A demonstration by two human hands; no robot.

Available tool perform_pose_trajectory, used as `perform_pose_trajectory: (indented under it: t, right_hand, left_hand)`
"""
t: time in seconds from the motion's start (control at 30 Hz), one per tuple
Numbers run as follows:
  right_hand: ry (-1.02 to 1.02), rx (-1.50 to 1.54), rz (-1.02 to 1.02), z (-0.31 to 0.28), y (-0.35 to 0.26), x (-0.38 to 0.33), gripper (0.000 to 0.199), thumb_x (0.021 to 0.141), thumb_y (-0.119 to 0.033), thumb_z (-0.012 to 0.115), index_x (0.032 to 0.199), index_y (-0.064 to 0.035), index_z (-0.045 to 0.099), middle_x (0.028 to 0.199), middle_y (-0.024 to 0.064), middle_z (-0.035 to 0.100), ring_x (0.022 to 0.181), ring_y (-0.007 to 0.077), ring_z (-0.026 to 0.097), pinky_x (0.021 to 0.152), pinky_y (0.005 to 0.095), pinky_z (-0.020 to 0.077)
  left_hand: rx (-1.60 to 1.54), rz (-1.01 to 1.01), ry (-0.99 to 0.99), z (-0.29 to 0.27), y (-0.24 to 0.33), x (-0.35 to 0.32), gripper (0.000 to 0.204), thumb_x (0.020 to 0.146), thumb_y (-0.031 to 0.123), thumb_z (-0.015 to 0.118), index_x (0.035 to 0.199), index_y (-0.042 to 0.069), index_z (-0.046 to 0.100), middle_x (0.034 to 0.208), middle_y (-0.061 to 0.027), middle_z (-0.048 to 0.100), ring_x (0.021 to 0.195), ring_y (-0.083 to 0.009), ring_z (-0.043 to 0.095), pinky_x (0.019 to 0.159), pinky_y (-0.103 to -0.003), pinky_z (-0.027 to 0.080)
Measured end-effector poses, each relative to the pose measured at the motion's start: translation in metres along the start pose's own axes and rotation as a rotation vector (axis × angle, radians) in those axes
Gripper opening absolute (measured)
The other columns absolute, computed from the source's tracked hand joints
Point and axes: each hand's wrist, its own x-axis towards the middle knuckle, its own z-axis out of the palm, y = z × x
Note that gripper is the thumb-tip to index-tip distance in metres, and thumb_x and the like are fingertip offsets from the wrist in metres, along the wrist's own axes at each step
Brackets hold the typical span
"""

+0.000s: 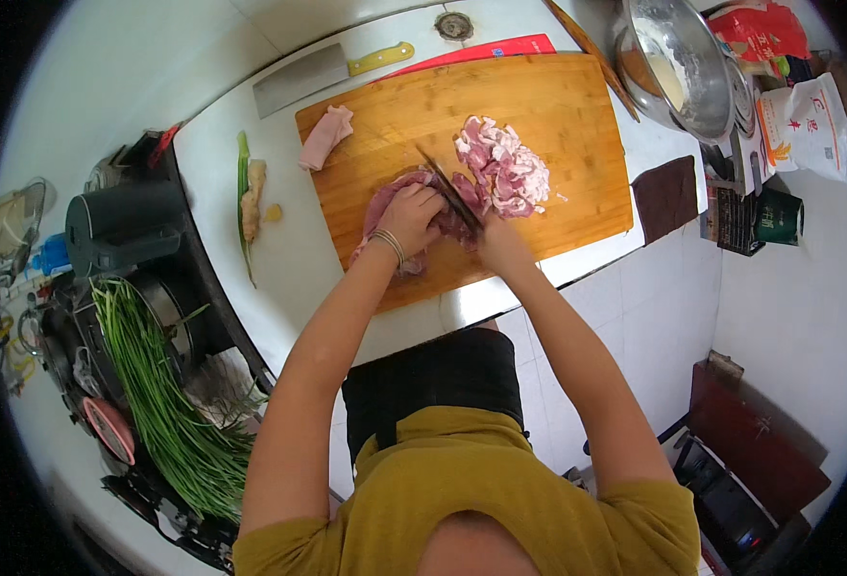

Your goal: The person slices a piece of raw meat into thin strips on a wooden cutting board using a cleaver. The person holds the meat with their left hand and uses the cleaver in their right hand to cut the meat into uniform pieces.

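On a wooden cutting board (558, 182) that lies on the white tabletop (289, 278), the left hand (410, 217) presses down on a slab of raw pink meat (385, 204). Its grip is closed loosely over the meat, fingers curled with the tips tucked toward the blade, and a thin bracelet sits at the wrist. The right hand (500, 242) is wrapped tight around the handle of a dark knife (450, 194); the handle itself is hidden inside the fist, so only the blade shows. The blade runs up and to the left from the fist, its edge set in the meat just beside the left fingertips.

Right of the blade, touching it or nearly so, lies a heap of cut meat pieces (505, 168), pink with pale fat. Near the board's upper left corner rests a separate pale strip of meat (326, 136), well apart from both hands.

Off the board, a cleaver with a yellow handle (332, 73) lies on the tabletop above it, and a green scallion with a piece of ginger (250, 197) lies to the left. A metal bowl (678, 62) stands at the upper right. A bundle of long green chives (169, 403) rests over the stove at the lower left.
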Motion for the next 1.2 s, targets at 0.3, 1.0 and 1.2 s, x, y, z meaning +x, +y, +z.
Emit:
perform_pose_trajectory:
  t: [0.3, 1.0, 1.2]
  right_hand:
    - [0.185, 0.057, -0.101, -0.062, -0.038, 0.046, 0.03, 0.086, -0.022, 0.056, 0.1, 0.0048, 0.058, 0.084, 0.0297, 0.061, 0.082, 0.045, 0.06, 0.075, 0.0475, 0.0475]
    - [0.091, -0.013, 0.08, -0.002, -0.013, -0.008, 0.03, 0.08, -0.011, 0.052, 0.108, 0.0002, 0.053, 0.09, 0.0288, 0.063, 0.085, 0.0445, 0.061, 0.077, 0.0517, 0.0486]
    - [0.083, -0.033, 0.122, 0.016, 0.024, -0.054, 0.03, 0.08, -0.009, 0.052, 0.108, 0.0001, 0.053, 0.093, 0.0302, 0.061, 0.087, 0.0444, 0.061, 0.079, 0.0509, 0.0489]
  left_hand:
    - [0.094, 0.082, 0.0, -0.007, 0.013, -0.004, 0.036, 0.064, 0.01, 0.069, 0.098, 0.01, 0.059, 0.105, -0.0076, 0.055, 0.101, -0.0284, 0.049, 0.089, -0.042, 0.04]
    - [0.27, 0.06, -0.036, 0.01, 0.015, -0.002, 0.022, 0.072, 0.012, 0.06, 0.094, 0.017, 0.063, 0.1, 0.0023, 0.057, 0.097, -0.0209, 0.049, 0.084, -0.038, 0.037]
    - [0.289, -0.006, -0.106, 0.006, 0.021, 0.001, 0.032, 0.066, 0.015, 0.069, 0.096, 0.017, 0.063, 0.104, 0.003, 0.056, 0.103, -0.0212, 0.048, 0.087, -0.039, 0.036]
